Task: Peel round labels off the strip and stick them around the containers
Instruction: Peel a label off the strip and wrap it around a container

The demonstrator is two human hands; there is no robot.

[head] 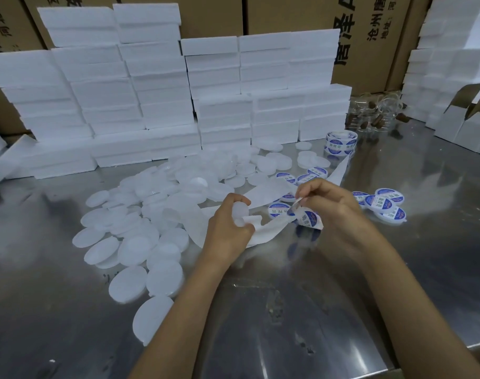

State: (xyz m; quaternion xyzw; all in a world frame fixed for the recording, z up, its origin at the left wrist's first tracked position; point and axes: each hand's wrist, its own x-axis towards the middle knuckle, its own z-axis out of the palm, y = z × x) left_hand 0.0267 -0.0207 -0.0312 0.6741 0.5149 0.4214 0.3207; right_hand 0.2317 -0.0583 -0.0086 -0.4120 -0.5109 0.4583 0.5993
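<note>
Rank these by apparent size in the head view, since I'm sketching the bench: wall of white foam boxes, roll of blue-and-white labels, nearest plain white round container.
1. Wall of white foam boxes
2. Nearest plain white round container, enlarged by nearness
3. Roll of blue-and-white labels, shrunk by distance; order with 2 unsure

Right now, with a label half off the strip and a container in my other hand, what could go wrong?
1. The label peeling in the right hand looks curled; it might fold onto itself or go on creased.
2. The left hand holds both a bare container and the backing strip, so the grip may slip during sticking.
3. The loose spent strip lies across finished labelled containers and could drag them.
</note>
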